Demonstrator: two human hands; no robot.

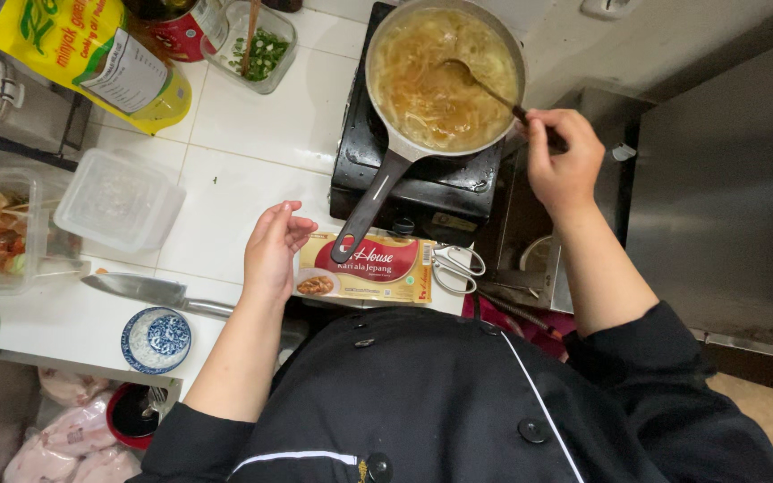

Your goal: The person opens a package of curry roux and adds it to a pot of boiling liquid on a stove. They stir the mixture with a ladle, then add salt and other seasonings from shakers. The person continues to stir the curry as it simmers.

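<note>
Beyond our right hand [564, 165], its grip closed on the dark-handled metal spoon [485, 87], the round steel pan [445, 76] simmers; our left hand [272, 249] hovers open and empty, clear of the heat.

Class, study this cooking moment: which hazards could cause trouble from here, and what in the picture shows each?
1. The pan handle juts over the stove edge toward the left hand; a knock could tip the hot broth.
2. The knife lies near the counter edge and might get nudged off.
</note>
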